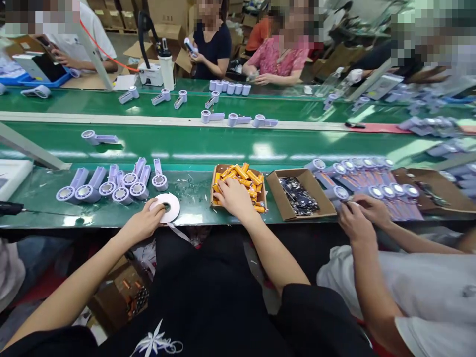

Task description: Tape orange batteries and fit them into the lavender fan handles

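My left hand grips a roll of white tape at the front edge of the green bench, its fingers through and over the ring. A loose strip of tape hangs from the roll over the edge. My right hand reaches into a small cardboard box of orange batteries, fingers parted and resting on the batteries at the left side. No battery shows lifted in it. Left of the tape roll, several lilac handheld fan bodies lie in a group, round ends towards me.
Right of the batteries, a cardboard box holds small dark parts. A co-worker's hands work beside it, near rows of lilac fan bodies. Behind runs a green conveyor with more fan bodies. Several people stand across the line.
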